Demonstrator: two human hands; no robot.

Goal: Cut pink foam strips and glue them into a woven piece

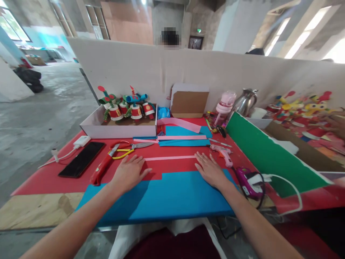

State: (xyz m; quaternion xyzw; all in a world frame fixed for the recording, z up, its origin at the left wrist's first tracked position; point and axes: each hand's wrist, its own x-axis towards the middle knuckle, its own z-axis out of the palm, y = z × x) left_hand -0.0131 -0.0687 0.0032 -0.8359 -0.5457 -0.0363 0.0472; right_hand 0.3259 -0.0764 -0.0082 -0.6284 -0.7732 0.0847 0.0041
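Observation:
My left hand (128,172) lies flat, fingers spread, on the red table cover at the upper left edge of a large blue sheet (172,196). My right hand (210,171) lies flat on the blue sheet's upper right corner, fingers stretched out. Neither hand holds anything. A thin pink strip (169,158) runs between the two hands. Scissors (129,148) and a red cutter (101,169) lie just left of my left hand. A pink glue gun (225,154) lies beside my right hand.
A black phone (82,164) on a charger lies at the left. A white box (118,127) holds several paper toy figures. Blue and pink strips (184,138), a cardboard box (189,102), a pink bottle (225,104), a metal kettle (244,100) and a green board (266,154) stand behind. A purple device (250,183) lies at the right.

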